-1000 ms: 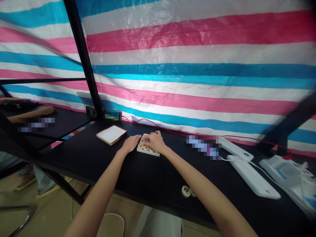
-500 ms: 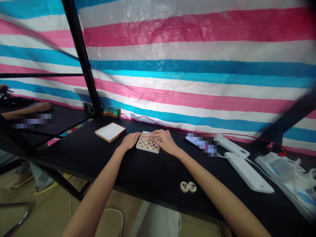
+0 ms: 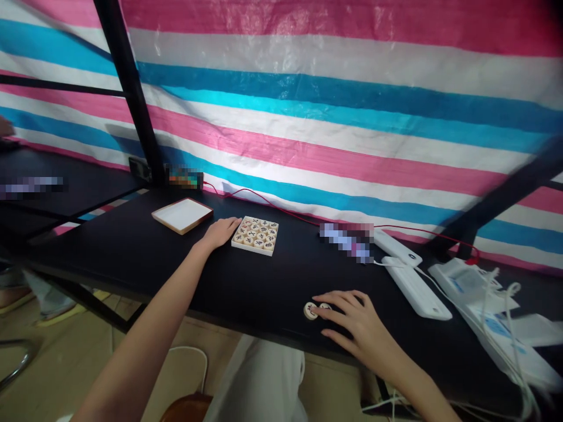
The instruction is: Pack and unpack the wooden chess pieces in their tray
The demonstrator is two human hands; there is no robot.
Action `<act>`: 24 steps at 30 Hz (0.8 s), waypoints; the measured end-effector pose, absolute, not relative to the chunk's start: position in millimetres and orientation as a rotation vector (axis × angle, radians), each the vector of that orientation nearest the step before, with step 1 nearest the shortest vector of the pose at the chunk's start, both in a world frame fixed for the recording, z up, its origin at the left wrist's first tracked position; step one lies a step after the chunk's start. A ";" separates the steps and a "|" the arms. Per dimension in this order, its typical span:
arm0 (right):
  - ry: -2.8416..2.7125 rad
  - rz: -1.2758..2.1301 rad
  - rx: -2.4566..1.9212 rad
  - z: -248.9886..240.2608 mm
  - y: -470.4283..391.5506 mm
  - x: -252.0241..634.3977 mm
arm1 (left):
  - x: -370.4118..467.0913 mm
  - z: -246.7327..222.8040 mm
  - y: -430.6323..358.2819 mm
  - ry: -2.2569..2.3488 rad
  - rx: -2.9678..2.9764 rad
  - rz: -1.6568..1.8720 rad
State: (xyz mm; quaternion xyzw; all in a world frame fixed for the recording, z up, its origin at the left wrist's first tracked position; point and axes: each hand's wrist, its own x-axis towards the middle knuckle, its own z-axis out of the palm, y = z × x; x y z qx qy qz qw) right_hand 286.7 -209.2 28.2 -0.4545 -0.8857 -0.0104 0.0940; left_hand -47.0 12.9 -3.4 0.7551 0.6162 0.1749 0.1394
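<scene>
At lower right I have the right hand [image 3: 361,328] spread-fingered over two round cream discs [image 3: 309,312]; left hand [image 3: 216,234], fingers outstretched, beside a square white box [image 3: 251,251].

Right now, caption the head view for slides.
Right hand over two round cream discs; left hand beside shallow white disc-filled tray.

Workspace: striped tarp [image 3: 308,126], black desk [image 3: 259,287]
</scene>
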 end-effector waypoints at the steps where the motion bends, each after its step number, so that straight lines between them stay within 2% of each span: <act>1: -2.603 -0.072 -1.336 24.8 -209.1 283.8 | -47.0 -3.4 12.9 1.785 2.178 0.505; 5: -2.501 -0.123 -1.292 17.8 -202.9 273.2 | -47.2 -2.9 12.4 1.766 2.176 0.511; 14: -2.463 0.195 -1.334 23.4 -176.8 242.2 | -47.6 -2.7 11.8 1.756 2.196 0.534; 24: -2.364 0.263 -1.227 30.4 -151.0 221.5 | -48.2 -1.9 11.8 1.731 2.217 0.529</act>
